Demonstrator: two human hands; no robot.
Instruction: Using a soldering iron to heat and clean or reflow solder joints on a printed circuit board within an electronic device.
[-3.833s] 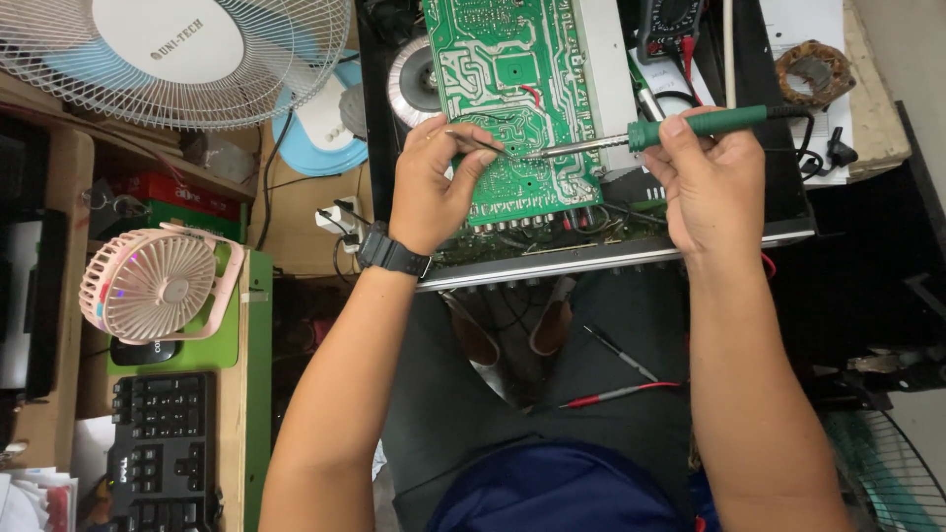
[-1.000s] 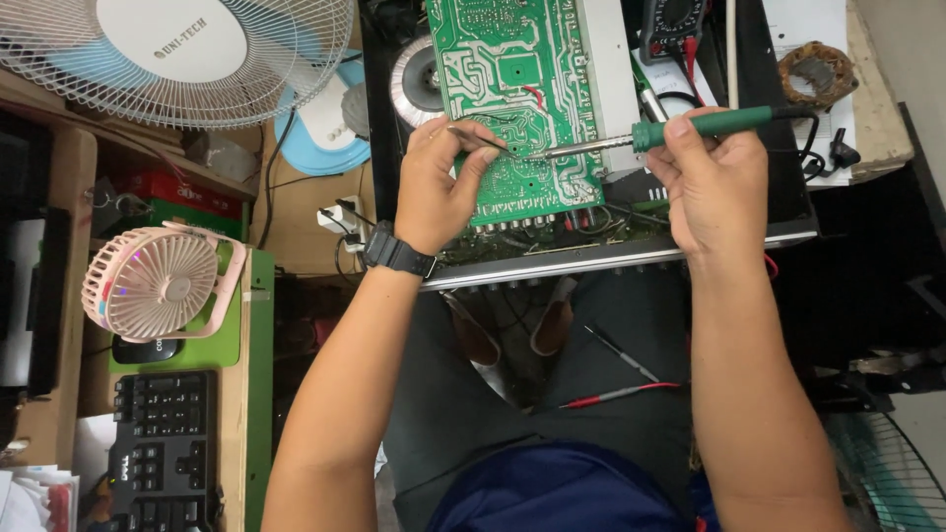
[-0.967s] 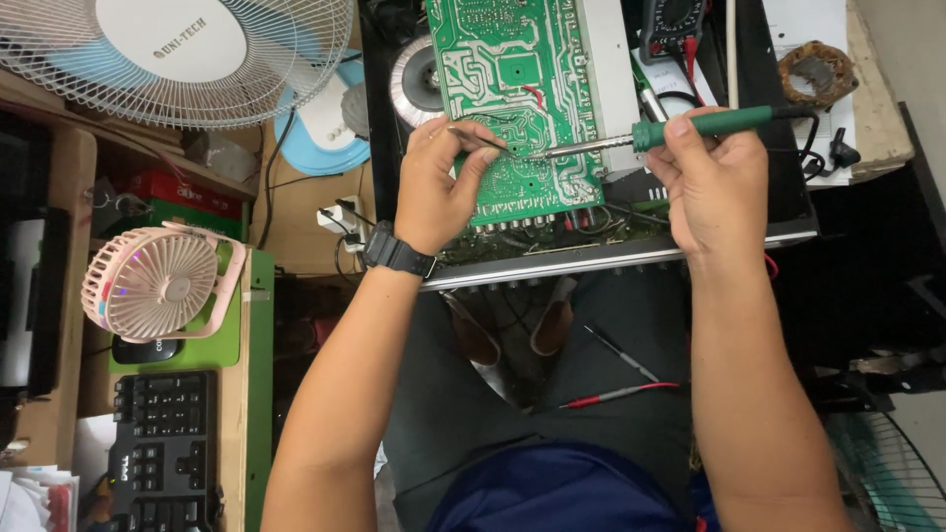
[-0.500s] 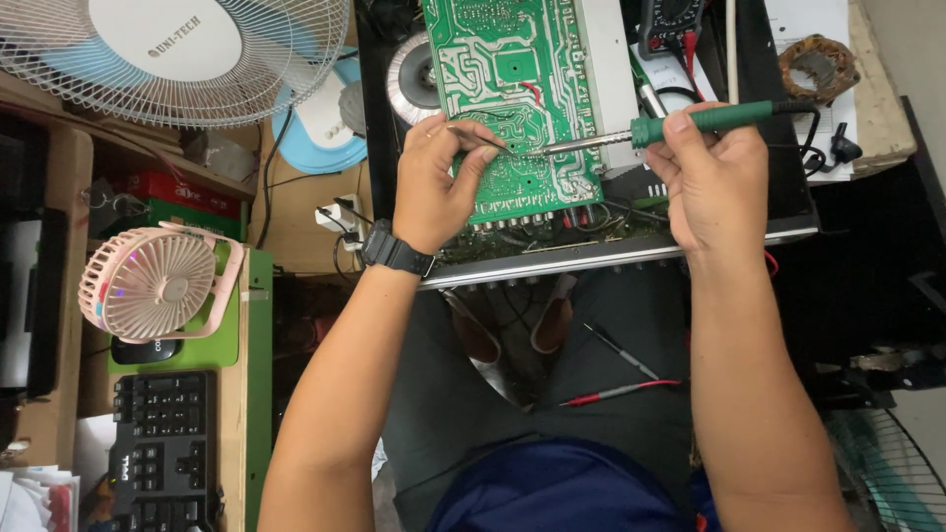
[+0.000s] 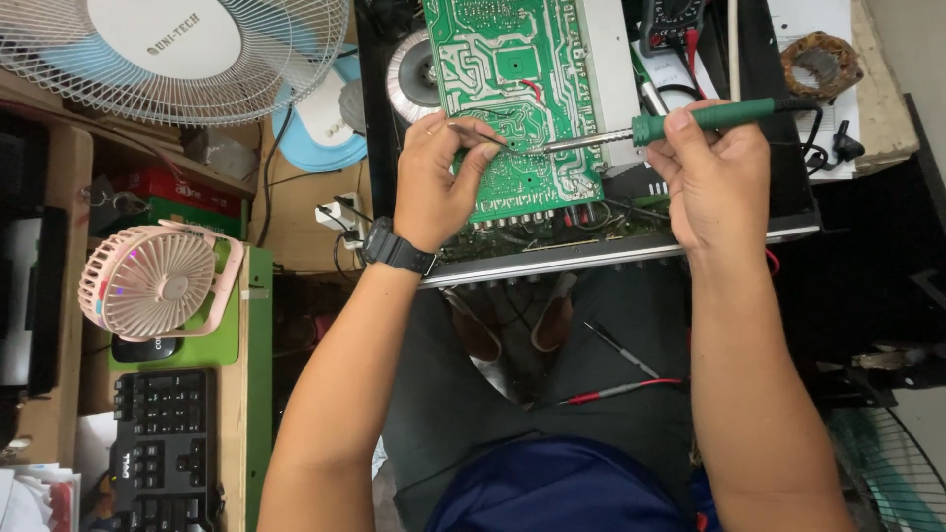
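The person sits over an opened chassis [image 5: 611,251] with a green circuit board [image 5: 517,99] propped up in it. The left hand [image 5: 439,182] is closed in a pinch on a thin rod, solder or tweezers, I cannot tell which [image 5: 478,133], its point lying on the board near the middle. The right hand [image 5: 714,172] is wrapped shut around the green handle of a soldering iron [image 5: 690,118], whose metal tip reaches leftward across the board's right edge to meet that point.

Against the views from the seconds before, almost nothing has shifted: both hands sit at the same spot on the board, the iron at the same slant, the tip on the same joint. That steadiness reads to me as heat being held on one joint, with the work there not yet finished.

Round about: a wristwatch [image 5: 394,248] on the left wrist, a toroidal transformer [image 5: 414,74] at the chassis's far left corner, a multimeter [image 5: 670,20] at the far right, red and black probes [image 5: 621,389] on the lap. On the shelf to the left stand a pink fan [image 5: 158,281], a keyboard [image 5: 163,448], and a big white fan [image 5: 177,44].
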